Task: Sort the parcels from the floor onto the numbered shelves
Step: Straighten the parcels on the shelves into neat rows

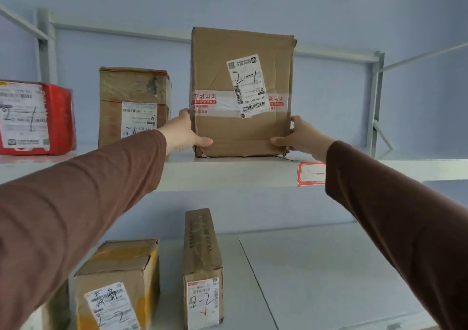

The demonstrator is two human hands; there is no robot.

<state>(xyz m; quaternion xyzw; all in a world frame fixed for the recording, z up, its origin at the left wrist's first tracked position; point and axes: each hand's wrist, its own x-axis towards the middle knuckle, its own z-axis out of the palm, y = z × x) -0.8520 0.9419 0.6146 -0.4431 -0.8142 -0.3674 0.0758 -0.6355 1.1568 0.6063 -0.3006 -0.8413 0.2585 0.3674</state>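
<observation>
Both hands on the tall cardboard parcel (241, 94), which stands upright on the upper shelf (228, 170), right of centre. Its white label (249, 86) is handwritten "2-1", stuck over a band of printed tape.

Left hand (186, 134) grips the lower left edge: thumb across the front face, fingers wrapped behind and hidden. Right hand (300, 137) mirrors it on the lower right edge, thumb on the front, fingers round the side. Parcel base looks flat on the shelf; can't tell if it's fully seated.

Same shelf, further left: a taped brown box (133, 106) and a red parcel (35, 118) also marked "2-1". Red-bordered shelf tag (311, 173) on the front lip, just under the right hand.

Lower shelf (316, 266): a narrow box (202, 269) marked "2-2" at centre, and a yellow-taped box (119, 286) marked "2-2" near left.
</observation>
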